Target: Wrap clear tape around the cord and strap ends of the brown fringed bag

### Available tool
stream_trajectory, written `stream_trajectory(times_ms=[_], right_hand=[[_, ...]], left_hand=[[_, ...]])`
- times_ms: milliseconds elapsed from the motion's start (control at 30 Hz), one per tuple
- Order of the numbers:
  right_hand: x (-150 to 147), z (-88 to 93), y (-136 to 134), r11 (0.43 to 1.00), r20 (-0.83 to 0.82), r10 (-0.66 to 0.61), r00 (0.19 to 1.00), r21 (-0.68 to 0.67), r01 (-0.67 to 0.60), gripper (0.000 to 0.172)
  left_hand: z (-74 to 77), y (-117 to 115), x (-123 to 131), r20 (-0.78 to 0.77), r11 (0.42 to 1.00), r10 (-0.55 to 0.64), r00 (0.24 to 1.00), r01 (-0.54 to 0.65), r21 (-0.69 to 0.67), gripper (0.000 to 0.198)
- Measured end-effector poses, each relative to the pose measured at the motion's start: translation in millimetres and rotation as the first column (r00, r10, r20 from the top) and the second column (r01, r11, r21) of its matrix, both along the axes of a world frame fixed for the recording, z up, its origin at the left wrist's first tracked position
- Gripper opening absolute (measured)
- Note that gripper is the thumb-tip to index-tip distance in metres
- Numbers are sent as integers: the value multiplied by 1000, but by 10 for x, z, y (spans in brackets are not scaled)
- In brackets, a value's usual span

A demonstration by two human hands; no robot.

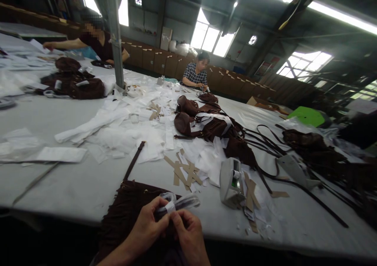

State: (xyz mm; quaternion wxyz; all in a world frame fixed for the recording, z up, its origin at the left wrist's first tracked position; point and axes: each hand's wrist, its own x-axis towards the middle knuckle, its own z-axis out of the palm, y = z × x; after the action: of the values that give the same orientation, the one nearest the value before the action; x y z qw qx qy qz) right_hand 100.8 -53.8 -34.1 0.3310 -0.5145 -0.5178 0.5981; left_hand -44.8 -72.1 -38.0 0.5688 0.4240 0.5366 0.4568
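A dark brown fringed bag [129, 211] lies at the near edge of the grey table [73, 179], its strap [134, 161] running away from me. Over it, my left hand [145, 228] and my right hand [188, 234] meet. Both pinch a small clear plastic wrapper with a white tag [176, 203], the fingers of each hand closed on it. The wrapper sticks out to the right above my right hand.
A grey tape dispenser [231, 181] stands right of my hands among tan card strips [184, 172] and white paper scraps [141, 132]. Piles of brown bags [212, 124] with long straps lie further back and right. Two other people work at the table's far side.
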Motion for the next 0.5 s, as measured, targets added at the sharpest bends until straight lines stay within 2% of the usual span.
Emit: stream_trajectory(times_ms=[167, 267, 400, 500], right_hand=[[-15, -86, 41, 998, 68, -61, 996, -18, 62, 50], [-29, -207, 60, 992, 84, -64, 994, -102, 72, 58], [-51, -347, 48, 974, -22, -57, 998, -220, 51, 63], [-71, -344, 22, 971, -85, -74, 994, -233, 52, 61]], left_hand=[[-34, -33, -18, -196, 987, 23, 980, 9, 157, 17], [-29, -46, -23, -280, 974, 42, 959, 23, 226, 14], [-13, -51, -9, -250, 973, 42, 967, 17, 229, 14], [12, -60, 23, -145, 990, 28, 989, -7, 140, 16]])
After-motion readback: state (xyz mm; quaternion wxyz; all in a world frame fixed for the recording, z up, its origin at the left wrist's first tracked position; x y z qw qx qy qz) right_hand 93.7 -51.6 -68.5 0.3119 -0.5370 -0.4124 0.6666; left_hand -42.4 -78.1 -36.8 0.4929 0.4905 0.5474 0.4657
